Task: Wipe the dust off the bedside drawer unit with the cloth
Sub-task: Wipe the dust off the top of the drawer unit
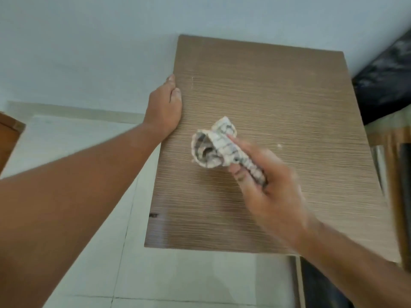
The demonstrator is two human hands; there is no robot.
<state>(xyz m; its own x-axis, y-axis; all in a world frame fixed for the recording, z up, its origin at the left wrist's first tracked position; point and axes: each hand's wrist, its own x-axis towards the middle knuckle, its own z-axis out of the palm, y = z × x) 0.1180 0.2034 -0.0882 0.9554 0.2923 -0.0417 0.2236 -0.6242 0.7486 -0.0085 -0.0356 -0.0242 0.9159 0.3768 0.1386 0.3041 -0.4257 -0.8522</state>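
The bedside drawer unit (278,103) shows its brown wood-grain top from above, with pale dust specks near the left and right edges. My right hand (269,187) holds a crumpled white cloth with dark checks (213,147) over the middle of the top; the hand is blurred. My left hand (164,107) grips the unit's left edge, thumb on top and fingers hidden down the side.
A pale blue wall (89,41) runs behind the unit. White floor tiles (155,281) lie to the left and in front. A dark patterned bed cover (387,81) and wooden bed frame (393,174) sit against the right side. A brown wooden piece (9,134) shows at far left.
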